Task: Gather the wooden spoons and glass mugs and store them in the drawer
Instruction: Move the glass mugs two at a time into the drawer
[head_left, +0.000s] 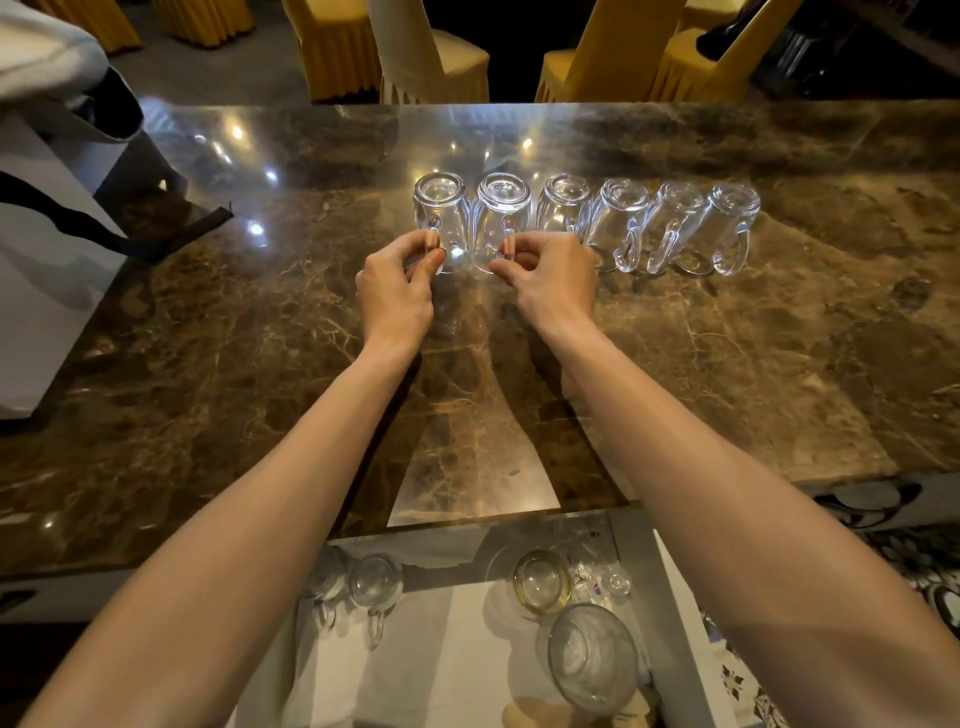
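Several clear glass mugs stand upside down in a row on the brown marble counter (208, 364). My left hand (397, 288) pinches the handle of the leftmost mug (439, 208). My right hand (550, 283) pinches the handle of the second mug (501, 208). The other mugs (675, 223) stand untouched to the right, handles toward me. Below the counter's near edge the drawer (670, 613) is open, with two upturned mugs (374, 584) at its left and other glassware (592, 654) at its right. No wooden spoon is in view.
A white bag with black straps (47, 270) sits on the counter's left end. Chairs with yellow covers (337, 47) stand beyond the far edge. A patterned floor (914, 561) shows at the lower right.
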